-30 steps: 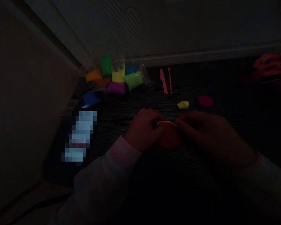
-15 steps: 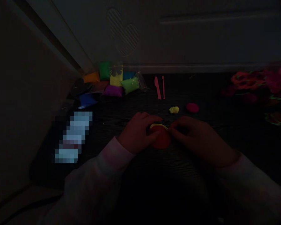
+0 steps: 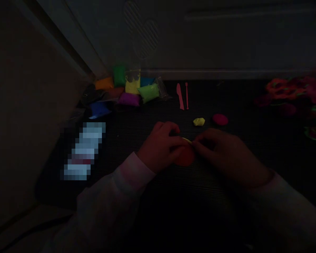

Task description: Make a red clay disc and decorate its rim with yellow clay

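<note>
A flat red disc of modelling clay (image 3: 186,160) lies on the dark table between my hands. Along its far edge runs a thin yellow clay strip (image 3: 186,140), partly hidden by fingers. My left hand (image 3: 160,146) is closed at the disc's left side, with thumb and forefinger pressed on the disc and over the strip's left part. At the strip's right end, my right hand (image 3: 223,154) pinches it between thumb and forefinger. Beyond the hands sit a yellow clay lump (image 3: 199,122) and a magenta clay disc (image 3: 220,119). The scene is very dim.
Several bags of coloured clay (image 3: 129,99) are heaped at the back left. Near them lie a pink plastic knife (image 3: 180,96) and a thin pink tool (image 3: 186,96). A phone with a blurred screen (image 3: 84,151) is at left; colourful pieces (image 3: 284,88) lie at far right.
My left forefinger has come down over the strip, so less yellow shows. My right hand keeps its pinch at the strip's end. The whole view has shifted slightly.
</note>
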Demonstrator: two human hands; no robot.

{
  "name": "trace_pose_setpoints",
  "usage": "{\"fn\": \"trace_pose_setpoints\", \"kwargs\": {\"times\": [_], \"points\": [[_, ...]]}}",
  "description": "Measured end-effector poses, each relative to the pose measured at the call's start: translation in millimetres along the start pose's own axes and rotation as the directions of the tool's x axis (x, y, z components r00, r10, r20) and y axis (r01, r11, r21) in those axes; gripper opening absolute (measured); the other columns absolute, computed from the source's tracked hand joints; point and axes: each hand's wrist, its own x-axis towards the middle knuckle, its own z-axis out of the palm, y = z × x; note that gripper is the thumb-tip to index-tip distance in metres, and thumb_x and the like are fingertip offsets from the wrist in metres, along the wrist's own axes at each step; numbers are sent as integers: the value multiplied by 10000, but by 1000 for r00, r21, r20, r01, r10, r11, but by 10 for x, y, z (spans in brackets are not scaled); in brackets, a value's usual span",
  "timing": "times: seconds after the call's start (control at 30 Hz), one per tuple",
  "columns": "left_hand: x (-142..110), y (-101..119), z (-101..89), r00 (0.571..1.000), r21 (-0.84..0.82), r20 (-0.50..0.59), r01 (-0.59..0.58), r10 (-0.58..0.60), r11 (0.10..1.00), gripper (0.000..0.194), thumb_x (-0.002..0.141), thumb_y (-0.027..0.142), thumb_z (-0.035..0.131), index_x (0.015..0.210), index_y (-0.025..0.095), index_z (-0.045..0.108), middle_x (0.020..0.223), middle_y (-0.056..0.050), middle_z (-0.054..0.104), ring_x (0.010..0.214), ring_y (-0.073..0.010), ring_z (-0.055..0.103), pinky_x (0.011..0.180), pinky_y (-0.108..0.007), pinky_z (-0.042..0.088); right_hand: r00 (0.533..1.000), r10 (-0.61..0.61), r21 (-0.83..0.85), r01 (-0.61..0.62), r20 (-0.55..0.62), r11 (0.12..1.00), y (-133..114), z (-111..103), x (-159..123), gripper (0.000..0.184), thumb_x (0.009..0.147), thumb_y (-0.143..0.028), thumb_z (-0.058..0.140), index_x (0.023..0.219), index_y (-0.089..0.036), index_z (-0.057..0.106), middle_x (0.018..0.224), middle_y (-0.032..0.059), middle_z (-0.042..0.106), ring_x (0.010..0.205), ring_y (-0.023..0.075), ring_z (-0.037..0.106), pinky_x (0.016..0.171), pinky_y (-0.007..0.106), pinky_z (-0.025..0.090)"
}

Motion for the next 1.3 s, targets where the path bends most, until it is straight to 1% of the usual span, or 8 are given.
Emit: {"fn": "trace_pose_setpoints", "kwargs": {"times": [0.1,0.33,0.6,0.87,1.07,1.13,1.3], "points": [[0,1,3,1000,-10,2,5,-5,1000,205,708,257,492,884,260,598,962,-30,454,901,-185,384,785,-362,337,1000,-5,0,5,4,1000,-1,1,-1,160,713,-279,447,700,-189,579,690,9,579,610,123,528,534,236,377],[2,5,-5,999,-33,-48,14,-16,999,174,700,238,499,845,214,593,937,-35,471,903,-178,399,795,-344,339,1000,5,8,-5,5,1000,-7,1,3,161,717,-277,446,695,-189,579,696,9,577,620,123,527,538,236,376],[6,8,5,1000,2,-12,-24,24,1000,196,711,253,488,875,244,596,942,-29,469,901,-175,394,789,-342,337,1000,14,-13,-14,7,1000,-11,3,0,159,713,-287,452,696,-186,573,697,10,577,618,125,526,534,236,373],[4,-6,10,999,11,-8,-44,44,999,205,719,253,476,887,231,591,915,-31,474,886,-170,395,779,-335,340,1000,-3,-19,3,5,1000,2,21,1,160,716,-285,453,693,-187,577,684,4,571,593,116,520,523,231,370],[10,9,2,1000,7,-8,-26,26,1000,192,704,242,482,867,191,571,925,-37,482,892,-172,403,783,-329,339,1000,-5,6,5,-20,1000,8,22,1,165,719,-298,454,706,-191,579,692,4,578,608,121,526,537,237,377],[11,18,-7,1000,1,-7,-1,1,1000,227,690,260,496,897,183,546,939,-40,488,906,-179,404,793,-337,335,1000,1,15,-1,-21,1000,9,15,5,168,720,-303,453,705,-191,578,690,4,580,608,122,527,539,239,379],[3,26,-25,997,29,36,73,-74,997,459,647,320,530,1076,197,427,1023,-44,488,954,-213,396,808,-381,315,1000,-3,25,3,-5,1000,21,7,12,151,711,-292,463,699,-195,577,688,2,582,606,123,528,541,243,383]]}}
